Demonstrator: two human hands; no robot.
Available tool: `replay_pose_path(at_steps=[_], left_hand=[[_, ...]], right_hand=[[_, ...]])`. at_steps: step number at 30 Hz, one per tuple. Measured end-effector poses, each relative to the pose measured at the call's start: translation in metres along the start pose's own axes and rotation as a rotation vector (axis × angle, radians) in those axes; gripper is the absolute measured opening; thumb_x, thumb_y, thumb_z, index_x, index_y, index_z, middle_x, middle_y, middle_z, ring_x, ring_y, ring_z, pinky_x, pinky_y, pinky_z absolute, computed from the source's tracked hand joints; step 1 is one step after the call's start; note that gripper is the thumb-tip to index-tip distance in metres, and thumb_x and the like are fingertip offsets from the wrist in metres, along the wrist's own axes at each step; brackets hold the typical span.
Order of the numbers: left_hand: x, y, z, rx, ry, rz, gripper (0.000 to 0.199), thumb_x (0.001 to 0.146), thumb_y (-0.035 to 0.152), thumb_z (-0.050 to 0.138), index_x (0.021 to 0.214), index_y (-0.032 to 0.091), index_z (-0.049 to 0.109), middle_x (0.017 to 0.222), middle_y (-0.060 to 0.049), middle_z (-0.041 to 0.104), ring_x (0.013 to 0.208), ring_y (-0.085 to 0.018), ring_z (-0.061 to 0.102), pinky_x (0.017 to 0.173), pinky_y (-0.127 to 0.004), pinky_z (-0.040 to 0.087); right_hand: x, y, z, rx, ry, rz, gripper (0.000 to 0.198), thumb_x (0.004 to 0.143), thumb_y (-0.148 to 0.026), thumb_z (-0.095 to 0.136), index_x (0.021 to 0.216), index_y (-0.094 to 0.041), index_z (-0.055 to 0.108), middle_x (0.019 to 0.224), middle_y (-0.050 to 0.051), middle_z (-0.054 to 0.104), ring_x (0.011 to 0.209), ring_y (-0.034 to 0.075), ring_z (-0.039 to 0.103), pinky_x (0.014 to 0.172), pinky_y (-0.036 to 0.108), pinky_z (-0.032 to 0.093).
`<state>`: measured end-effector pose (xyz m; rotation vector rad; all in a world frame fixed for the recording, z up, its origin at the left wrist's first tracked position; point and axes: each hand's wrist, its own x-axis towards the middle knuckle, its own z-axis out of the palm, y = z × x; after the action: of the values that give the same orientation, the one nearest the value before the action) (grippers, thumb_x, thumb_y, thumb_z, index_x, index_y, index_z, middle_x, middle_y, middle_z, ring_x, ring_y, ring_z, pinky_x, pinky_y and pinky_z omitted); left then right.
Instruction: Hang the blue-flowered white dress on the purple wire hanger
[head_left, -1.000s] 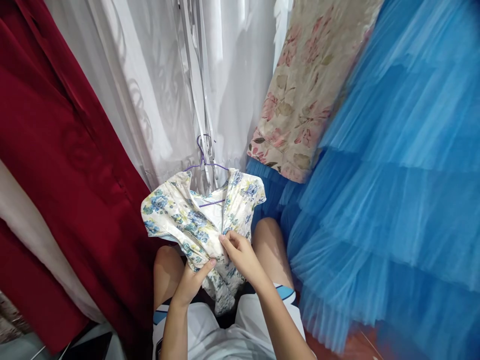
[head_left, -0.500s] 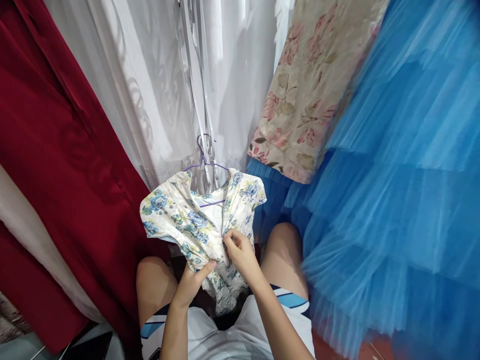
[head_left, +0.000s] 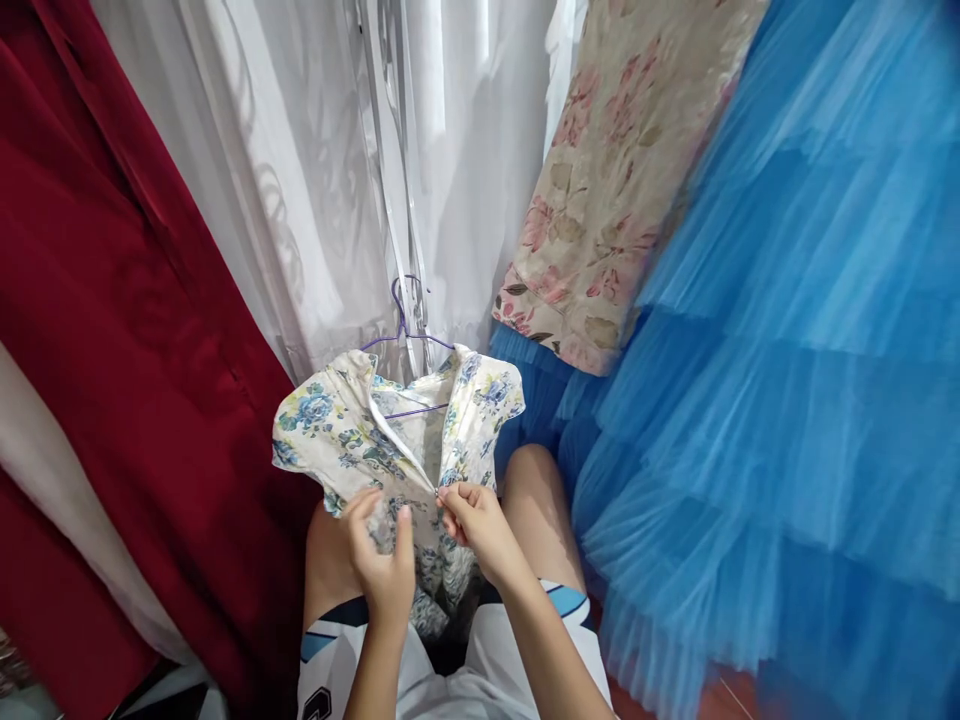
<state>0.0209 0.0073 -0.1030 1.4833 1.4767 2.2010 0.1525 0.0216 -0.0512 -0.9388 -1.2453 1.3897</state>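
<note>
A white dress (head_left: 349, 425) with blue and yellow-green flowers hangs before me on a purple wire hanger (head_left: 403, 325). Its front neckline lies parted in a V, and the hanger's bottom bar shows inside. My right hand (head_left: 472, 515) pinches a small zipper pull (head_left: 438, 492) at the foot of the V. To the left, my left hand (head_left: 381, 555) is off the cloth or only lightly against it, thumb and fingers spread apart. The lower part of the dress drops between my knees, partly hidden by my hands.
White curtain-like fabric (head_left: 315, 200) with hanging ribbons (head_left: 390, 180) fills the back. Dark red cloth (head_left: 150, 330) drapes at the left. On the right hang a pink-flowered beige garment (head_left: 592, 220) and a layered blue tulle skirt (head_left: 750, 400). My bare knees flank the dress.
My left hand has let go of the dress's side and opened. My right hand has moved slightly down, pinching at the zipper, and the neckline lies wider apart.
</note>
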Motion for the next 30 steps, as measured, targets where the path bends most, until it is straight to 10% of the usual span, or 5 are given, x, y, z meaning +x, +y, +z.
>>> replay_pose_path(at_steps=[5, 12, 22, 30], left_hand=[[-0.01, 0.01, 0.012, -0.096, -0.469, -0.19, 0.021, 0.091, 0.036, 0.056, 0.1, 0.019, 0.062, 0.097, -0.009, 0.067, 0.091, -0.022, 0.065, 0.085, -0.033, 0.05], [-0.005, 0.028, 0.011, 0.017, -0.58, -0.078, 0.016, 0.094, 0.031, 0.049, 0.094, 0.021, 0.061, 0.088, -0.007, 0.067, 0.083, -0.021, 0.063, 0.077, -0.03, 0.047], [-0.007, 0.021, 0.018, 0.264, -0.537, -0.024, 0.01, 0.093, 0.025, 0.045, 0.09, 0.021, 0.053, 0.083, -0.005, 0.062, 0.079, -0.021, 0.061, 0.07, -0.029, 0.044], [-0.014, -0.006, 0.029, 0.201, -0.616, -0.011, 0.011, 0.093, 0.026, 0.048, 0.09, 0.02, 0.057, 0.081, -0.005, 0.065, 0.076, -0.019, 0.063, 0.067, -0.028, 0.048]], right_hand=[[-0.005, 0.0, -0.002, 0.043, -0.077, -0.006, 0.033, 0.082, -0.043, 0.059, 0.063, -0.017, 0.053, 0.04, -0.006, 0.046, 0.033, 0.005, 0.029, 0.037, 0.021, 0.019], [0.011, -0.006, 0.001, 0.174, 0.04, -0.048, 0.028, 0.078, -0.039, 0.063, 0.066, -0.014, 0.059, 0.039, -0.006, 0.046, 0.032, 0.004, 0.027, 0.037, 0.02, 0.017], [0.116, -0.127, 0.015, 0.07, -0.023, -0.081, 0.018, 0.075, -0.016, 0.06, 0.058, -0.01, 0.06, 0.041, -0.003, 0.047, 0.034, 0.004, 0.035, 0.033, 0.017, 0.02], [0.13, -0.159, 0.015, 0.104, -0.031, -0.092, 0.017, 0.077, -0.014, 0.055, 0.062, -0.01, 0.06, 0.043, -0.005, 0.044, 0.034, 0.003, 0.033, 0.032, 0.015, 0.017]])
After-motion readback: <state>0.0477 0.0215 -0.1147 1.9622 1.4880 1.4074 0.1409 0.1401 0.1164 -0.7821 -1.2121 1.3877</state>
